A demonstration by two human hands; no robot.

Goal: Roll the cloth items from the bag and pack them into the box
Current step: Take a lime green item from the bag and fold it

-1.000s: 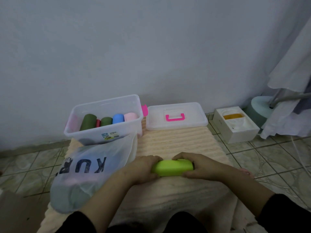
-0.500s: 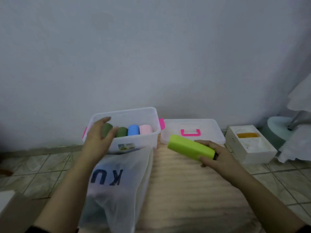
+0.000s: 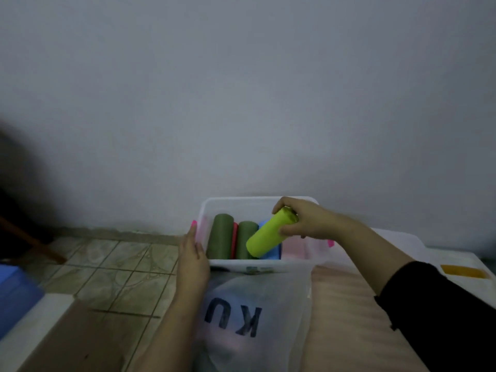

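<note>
My right hand (image 3: pixel 306 221) grips a rolled lime-green cloth (image 3: pixel 269 236) by its far end, tilted over the clear plastic box (image 3: pixel 236 202). Inside the box lie two dark green rolls (image 3: pixel 221 236), a thin red one (image 3: pixel 235 238), a blue one (image 3: pixel 271 253) under the lime roll, and a pink one (image 3: pixel 294 249). With straight fingers, my left hand (image 3: pixel 192 257) presses flat against the box's left wall. The translucent plastic bag (image 3: pixel 255 312) with dark letters lies just in front of the box, more cloth dimly visible inside.
A cream ribbed mat (image 3: pixel 349 318) lies under the bag and box. The box lid (image 3: pixel 397 237) and a white carton (image 3: pixel 461 272) sit to the right. Tiled floor (image 3: pixel 112 267) lies to the left, with a blue object (image 3: pixel 16 291) and cardboard (image 3: pixel 69 339) at the near left.
The lime roll was lifted off the mat and carried by my right hand over the box. My left hand left the roll and moved to the box's left side. The view shifted left.
</note>
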